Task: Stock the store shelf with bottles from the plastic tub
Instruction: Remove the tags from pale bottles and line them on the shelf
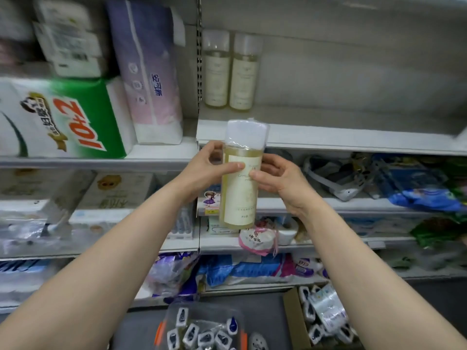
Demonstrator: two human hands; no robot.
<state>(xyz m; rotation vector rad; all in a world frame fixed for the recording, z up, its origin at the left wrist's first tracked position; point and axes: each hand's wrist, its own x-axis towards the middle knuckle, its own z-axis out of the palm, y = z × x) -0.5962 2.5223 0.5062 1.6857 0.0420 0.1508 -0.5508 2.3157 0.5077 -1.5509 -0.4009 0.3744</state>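
Head view caught the left hand (202, 170) and right hand (280, 180) clasping an upright bottle (240, 190) by its label before the shelf (353, 142), a full, stiff, film-wrapped load that looked weighty and slippery.

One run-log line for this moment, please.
held: tall clear plastic bottle of yellow liquid, upright | left hand: grips it | right hand: grips it | grey metal shelf: two matching bottles at back left

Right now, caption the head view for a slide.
Left hand and right hand hold a yellow bottle before the shelf bearing two matching bottles.
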